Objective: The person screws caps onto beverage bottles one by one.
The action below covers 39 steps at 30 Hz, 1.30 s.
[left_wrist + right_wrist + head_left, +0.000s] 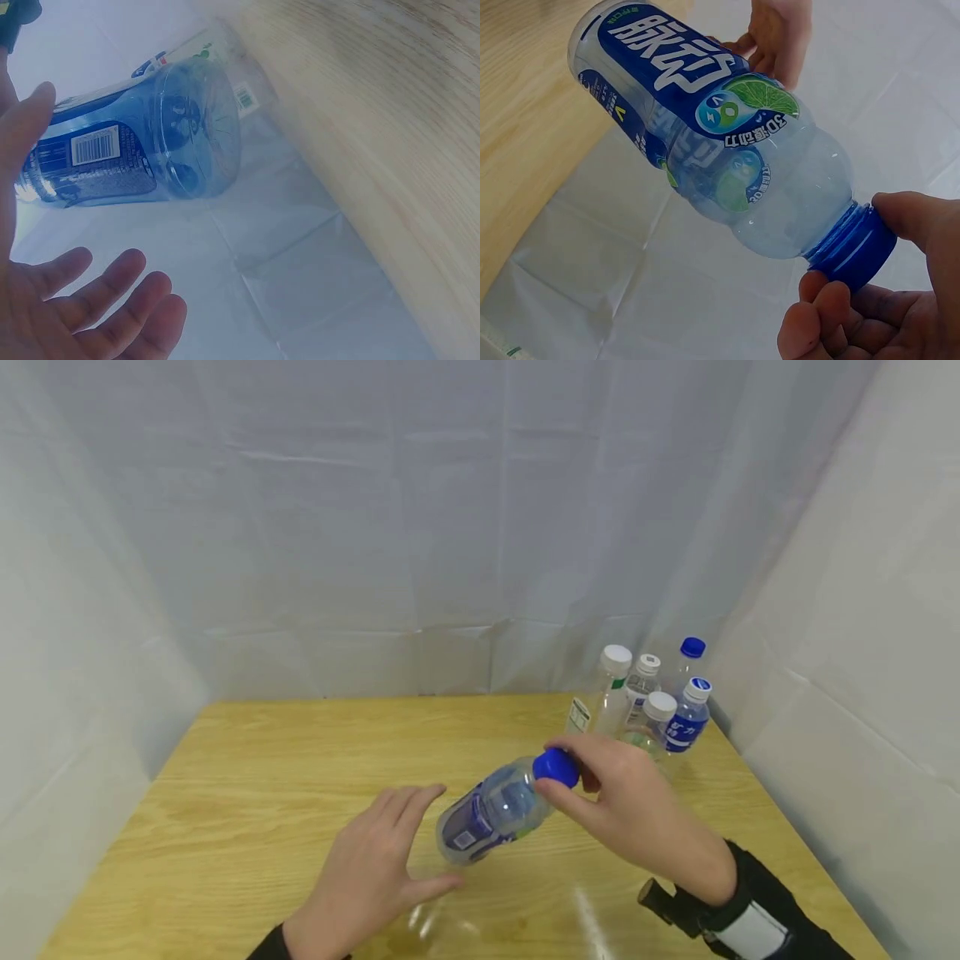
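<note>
A clear plastic bottle (pixel 491 814) with a blue-and-white label and a lime picture is held tilted above the table. My right hand (pixel 633 802) pinches its blue cap (pixel 859 247) between thumb and fingers. To the left of the bottle's base, my left hand (pixel 375 856) is spread with thumb and fingers apart. In the left wrist view, the bottle (pixel 135 139) lies between the thumb and the fingers of the left hand (pixel 82 300), and a gap shows below it.
Several capped bottles stand together at the table's back right, among them a white-capped bottle (pixel 617 660) and a blue-labelled one (pixel 686 727). The wooden table (pixel 300 760) is bordered by white sheeting (pixel 375 527) at the back and sides.
</note>
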Each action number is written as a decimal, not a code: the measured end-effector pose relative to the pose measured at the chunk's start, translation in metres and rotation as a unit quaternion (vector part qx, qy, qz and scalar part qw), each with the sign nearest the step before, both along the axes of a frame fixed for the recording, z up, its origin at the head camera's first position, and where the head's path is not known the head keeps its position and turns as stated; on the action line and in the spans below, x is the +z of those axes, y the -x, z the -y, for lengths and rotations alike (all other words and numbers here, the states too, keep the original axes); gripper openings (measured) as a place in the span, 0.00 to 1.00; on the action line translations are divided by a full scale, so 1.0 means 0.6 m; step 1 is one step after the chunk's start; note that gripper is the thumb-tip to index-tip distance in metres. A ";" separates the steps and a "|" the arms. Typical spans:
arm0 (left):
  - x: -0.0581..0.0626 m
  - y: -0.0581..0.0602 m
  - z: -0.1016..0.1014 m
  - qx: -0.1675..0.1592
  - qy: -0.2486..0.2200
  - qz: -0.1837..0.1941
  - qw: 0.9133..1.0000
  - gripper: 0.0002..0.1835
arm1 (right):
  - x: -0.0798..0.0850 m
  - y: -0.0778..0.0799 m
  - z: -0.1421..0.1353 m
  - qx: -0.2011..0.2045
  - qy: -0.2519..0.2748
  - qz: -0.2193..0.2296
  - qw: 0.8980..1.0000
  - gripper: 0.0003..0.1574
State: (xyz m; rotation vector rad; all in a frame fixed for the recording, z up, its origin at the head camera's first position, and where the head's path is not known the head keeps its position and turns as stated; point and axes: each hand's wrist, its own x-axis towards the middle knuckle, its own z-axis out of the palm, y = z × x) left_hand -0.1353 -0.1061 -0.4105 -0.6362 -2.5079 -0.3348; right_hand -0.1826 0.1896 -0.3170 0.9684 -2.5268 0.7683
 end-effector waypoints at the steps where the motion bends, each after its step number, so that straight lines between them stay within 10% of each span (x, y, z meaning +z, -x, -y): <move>1: 0.000 0.000 0.001 0.000 0.000 0.000 1.000 0.58 | 0.001 0.004 -0.006 -0.007 -0.002 -0.004 1.000 0.20; 19: -0.006 -0.001 0.009 -0.001 0.001 0.002 1.000 0.47 | -0.001 0.058 -0.088 -0.088 -0.043 -0.057 0.994 0.24; 39: -0.008 -0.005 0.015 0.007 0.004 0.008 1.000 0.45 | -0.014 0.105 -0.126 -0.113 -0.059 0.009 0.992 0.27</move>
